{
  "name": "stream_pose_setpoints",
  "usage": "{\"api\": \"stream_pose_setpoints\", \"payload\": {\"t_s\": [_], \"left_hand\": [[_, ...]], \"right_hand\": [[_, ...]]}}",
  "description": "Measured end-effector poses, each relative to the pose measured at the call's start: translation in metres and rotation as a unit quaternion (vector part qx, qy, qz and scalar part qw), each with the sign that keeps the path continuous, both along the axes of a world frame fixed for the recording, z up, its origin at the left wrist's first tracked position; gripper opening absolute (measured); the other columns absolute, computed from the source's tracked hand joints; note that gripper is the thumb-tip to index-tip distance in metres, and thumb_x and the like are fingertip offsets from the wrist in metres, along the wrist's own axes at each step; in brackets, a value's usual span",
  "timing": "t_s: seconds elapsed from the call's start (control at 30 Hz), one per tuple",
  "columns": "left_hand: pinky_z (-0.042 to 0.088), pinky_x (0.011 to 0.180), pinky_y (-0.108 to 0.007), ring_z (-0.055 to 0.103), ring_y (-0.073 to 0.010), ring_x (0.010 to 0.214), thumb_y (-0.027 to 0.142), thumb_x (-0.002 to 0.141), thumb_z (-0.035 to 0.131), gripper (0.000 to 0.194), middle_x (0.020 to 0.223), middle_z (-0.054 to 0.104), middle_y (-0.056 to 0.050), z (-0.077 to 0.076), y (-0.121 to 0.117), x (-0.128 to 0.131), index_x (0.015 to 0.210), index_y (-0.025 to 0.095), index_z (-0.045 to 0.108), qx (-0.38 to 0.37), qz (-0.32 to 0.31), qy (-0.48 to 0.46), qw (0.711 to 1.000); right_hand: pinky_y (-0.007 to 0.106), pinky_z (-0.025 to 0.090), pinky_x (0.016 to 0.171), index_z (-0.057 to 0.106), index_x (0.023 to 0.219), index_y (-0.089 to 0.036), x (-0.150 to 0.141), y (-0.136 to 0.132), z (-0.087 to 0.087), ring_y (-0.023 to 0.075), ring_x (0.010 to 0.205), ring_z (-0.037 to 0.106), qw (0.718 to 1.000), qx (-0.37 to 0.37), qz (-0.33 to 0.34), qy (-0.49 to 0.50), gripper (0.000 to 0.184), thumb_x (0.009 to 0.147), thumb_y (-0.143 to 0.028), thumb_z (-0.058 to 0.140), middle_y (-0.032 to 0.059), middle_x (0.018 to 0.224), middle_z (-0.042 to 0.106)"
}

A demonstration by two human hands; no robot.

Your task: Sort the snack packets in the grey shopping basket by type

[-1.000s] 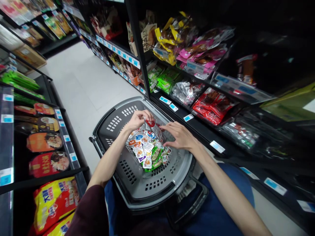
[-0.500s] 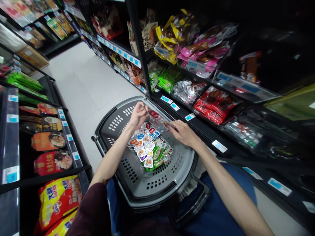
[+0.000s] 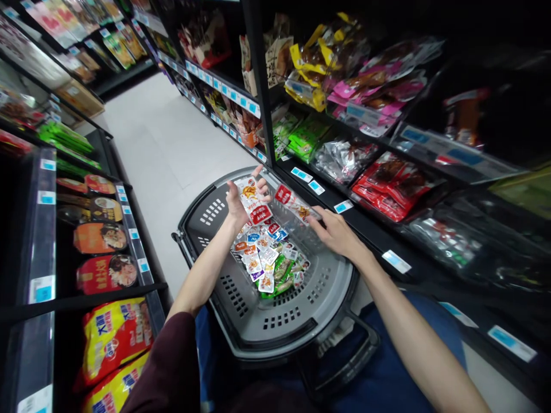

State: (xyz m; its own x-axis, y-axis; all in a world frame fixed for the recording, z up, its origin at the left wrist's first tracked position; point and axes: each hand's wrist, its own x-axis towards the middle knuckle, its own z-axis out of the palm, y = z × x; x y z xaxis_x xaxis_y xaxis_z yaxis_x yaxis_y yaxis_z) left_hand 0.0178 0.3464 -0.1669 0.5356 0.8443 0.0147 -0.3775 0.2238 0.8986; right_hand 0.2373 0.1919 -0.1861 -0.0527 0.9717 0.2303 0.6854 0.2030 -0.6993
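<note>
A white and red snack packet [image 3: 250,198] lies between the thumb and fingers of my left hand [image 3: 237,207], over the far part of a grey shopping basket [image 3: 284,339]. My right hand [image 3: 336,230] pinches the near end of another white and red snack packet [image 3: 295,202] over the basket's right side. The two packets are apart, and both show printed fronts. Below them, several small white sachets [image 3: 253,263] with orange, blue and red prints lie piled in the basket. Green packets [image 3: 282,272] sit at the near side of that pile.
Black shelving with red packets [image 3: 385,186], pink packets [image 3: 379,92] and silver packets [image 3: 344,158] runs close along the right. Another shelf on the left holds red and yellow bags [image 3: 116,338]. The basket's black handle [image 3: 353,361] hangs over its near side. A pale floor aisle [image 3: 150,132] stretches ahead.
The packets have turned so that their printed fronts show. My left hand has gone from a tight pinch to spread fingers around its packet. The view has shifted slightly left.
</note>
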Motion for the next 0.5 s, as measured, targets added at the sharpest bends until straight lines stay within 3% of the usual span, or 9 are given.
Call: {"api": "stream_pose_setpoints", "payload": {"t_s": [0.23,0.33,0.5], "left_hand": [[0.049,0.059,-0.03,0.055,-0.0147,0.065,0.068,0.089,0.046,0.061,0.073,0.055,-0.003,-0.004,-0.004,0.007,0.12,0.019,0.064,-0.099,-0.065,0.003,0.993],[0.05,0.06,-0.032,0.059,-0.0172,0.065,0.067,0.091,0.044,0.061,0.07,0.059,-0.004,-0.006,-0.003,0.008,0.12,0.018,0.065,-0.107,-0.094,0.028,0.989],[0.054,0.063,-0.037,0.068,-0.0254,0.077,0.069,0.092,0.04,0.065,0.079,0.069,-0.012,-0.015,-0.007,0.01,0.122,0.018,0.066,-0.117,-0.209,0.081,0.967]], "right_hand": [[0.027,0.04,0.06,0.063,0.088,-0.019,0.008,0.002,-0.004,0.0155,0.064,0.054,0.99,0.002,-0.058,0.131,0.032,0.099,-0.047,0.05,-0.0006,0.073,0.061],[0.026,0.039,0.058,0.061,0.083,-0.019,0.011,0.002,-0.006,0.0142,0.063,0.051,0.979,0.008,-0.088,0.182,0.033,0.097,-0.049,0.054,-0.0018,0.071,0.057],[0.033,0.05,0.074,0.067,0.094,-0.021,0.01,0.002,0.001,0.02,0.081,0.062,0.976,0.023,-0.046,0.211,0.025,0.095,-0.044,0.058,0.0039,0.089,0.067]]}}
